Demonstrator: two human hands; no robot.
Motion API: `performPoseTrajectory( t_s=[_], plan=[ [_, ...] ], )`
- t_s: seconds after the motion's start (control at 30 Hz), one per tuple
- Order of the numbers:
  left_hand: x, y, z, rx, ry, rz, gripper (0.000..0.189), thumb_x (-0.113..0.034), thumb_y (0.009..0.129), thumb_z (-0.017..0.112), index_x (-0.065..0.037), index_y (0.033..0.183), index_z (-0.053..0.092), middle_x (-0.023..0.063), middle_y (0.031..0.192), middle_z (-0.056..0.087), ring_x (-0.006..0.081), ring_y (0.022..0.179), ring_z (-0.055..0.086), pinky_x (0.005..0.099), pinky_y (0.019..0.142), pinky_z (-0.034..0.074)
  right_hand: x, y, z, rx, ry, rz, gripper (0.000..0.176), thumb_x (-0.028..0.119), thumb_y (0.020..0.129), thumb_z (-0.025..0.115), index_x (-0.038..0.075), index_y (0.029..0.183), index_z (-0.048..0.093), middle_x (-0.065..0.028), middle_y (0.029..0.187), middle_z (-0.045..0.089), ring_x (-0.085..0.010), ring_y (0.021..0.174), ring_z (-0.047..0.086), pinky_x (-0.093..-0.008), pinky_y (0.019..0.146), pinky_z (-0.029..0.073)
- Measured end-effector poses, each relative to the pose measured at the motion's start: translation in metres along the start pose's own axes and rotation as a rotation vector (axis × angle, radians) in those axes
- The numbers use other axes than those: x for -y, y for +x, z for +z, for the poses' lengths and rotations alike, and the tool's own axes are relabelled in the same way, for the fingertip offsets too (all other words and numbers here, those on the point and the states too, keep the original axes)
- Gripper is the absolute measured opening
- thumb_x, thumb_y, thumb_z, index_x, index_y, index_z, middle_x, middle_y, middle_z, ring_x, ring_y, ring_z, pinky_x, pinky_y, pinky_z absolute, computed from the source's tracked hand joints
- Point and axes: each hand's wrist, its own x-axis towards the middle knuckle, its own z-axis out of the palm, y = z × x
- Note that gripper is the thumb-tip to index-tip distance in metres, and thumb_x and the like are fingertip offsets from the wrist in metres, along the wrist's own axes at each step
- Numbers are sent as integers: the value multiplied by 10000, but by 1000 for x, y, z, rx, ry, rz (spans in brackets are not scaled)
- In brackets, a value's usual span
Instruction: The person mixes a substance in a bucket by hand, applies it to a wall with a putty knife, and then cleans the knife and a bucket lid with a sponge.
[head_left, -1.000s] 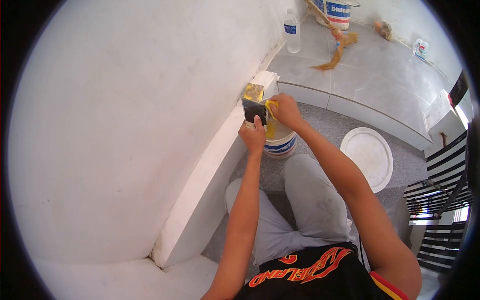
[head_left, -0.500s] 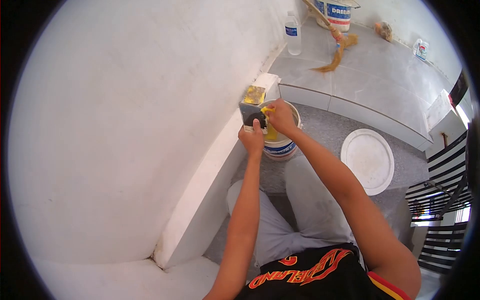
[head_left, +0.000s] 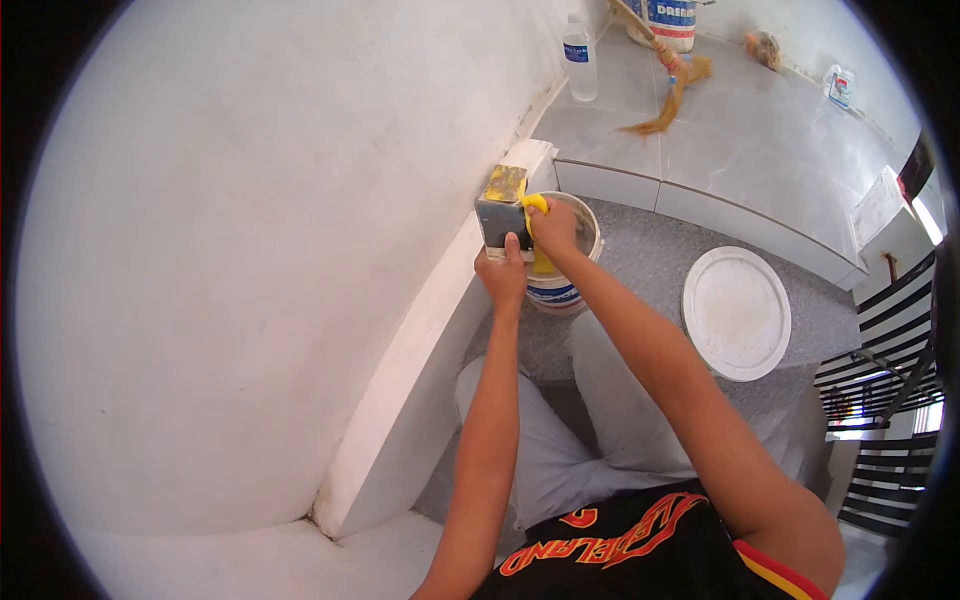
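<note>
A box-like object (head_left: 501,222) with a dark grey face stands on the white ledge beside the wall. Its top (head_left: 506,183) is smeared yellow. My left hand (head_left: 501,277) grips its near lower edge, with the thumb up on the dark face. In my right hand (head_left: 554,226) is a yellow cloth or sponge (head_left: 535,203), pressed against the box's right edge. Just under my right hand is an open white bucket (head_left: 562,296) with a blue label. Something yellow shows at its left inner side, partly hidden by my hands.
A round white lid (head_left: 737,314) lies on the grey floor to the right. On the raised tiled step (head_left: 740,130) are a clear bottle (head_left: 581,62), a straw broom (head_left: 672,90), a second bucket (head_left: 668,25) and a small container (head_left: 839,87). Black railings (head_left: 885,400) stand at the right.
My right hand has moved slightly down and left, and more of the yellow cloth or sponge shows at the box's upper right edge. My left hand keeps its hold.
</note>
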Motion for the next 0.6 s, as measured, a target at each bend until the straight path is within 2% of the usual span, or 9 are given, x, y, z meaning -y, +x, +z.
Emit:
performPoseTrajectory(
  t_s=[0.1,0.2,0.27,0.3,0.37,0.4,0.47,0.57,0.6],
  plan=[
    [4,3,3,10,-67,1,198,-140,802,619,57,811,612,87,715,636,165,621,594,307,589,471,-2,11,15,-134,-66,68,219,190,755,605,-5,848,644,-193,806,643,-347,754,616,-419,696,463],
    [3,0,3,2,16,153,206,-149,803,620,56,804,612,91,708,635,162,623,594,311,588,471,-32,35,24,-295,-250,201,254,214,775,589,-24,846,637,-199,771,636,-338,755,622,-415,689,465],
    [16,0,3,-72,31,204,206,-148,804,617,57,824,615,105,717,639,183,626,608,325,599,479,-18,32,2,-85,337,466,257,208,786,595,-42,830,631,-187,764,636,-304,749,629,-385,672,469],
    [15,1,4,-83,27,196,206,-148,804,617,57,824,615,105,717,639,183,626,608,325,599,479,-16,28,-1,-77,327,464,257,208,786,595,-42,830,631,-187,764,636,-304,749,629,-385,672,469],
    [11,6,11,-150,-22,71,209,-144,799,614,61,841,616,122,737,644,212,638,619,339,619,484,-15,18,-11,39,161,221,237,196,831,577,-31,870,629,-79,732,625,-165,643,592,-322,597,459],
    [10,8,14,-147,-28,67,209,-144,799,614,61,841,616,122,737,644,212,638,619,339,619,484,-8,7,-16,36,155,222,237,196,831,577,-31,870,629,-79,732,625,-165,643,592,-322,597,459],
    [8,7,17,-205,23,122,224,-130,792,595,64,903,603,188,800,645,311,710,628,379,660,471,8,-16,-18,158,231,96,218,183,816,605,-27,866,627,-69,711,617,-151,612,562,-310,581,445],
    [1,3,11,-109,28,7,214,-126,784,600,61,888,607,188,783,644,323,698,623,384,652,468,-6,-13,1,122,260,96,225,186,780,641,-30,838,628,-89,678,611,-163,594,550,-309,580,443],
    [1,4,9,-112,37,7,214,-126,784,600,61,888,607,188,783,644,323,698,623,384,652,468,-4,-11,3,84,80,26,269,227,762,644,-38,813,632,-151,697,624,-228,640,599,-356,617,463]
  ],
)
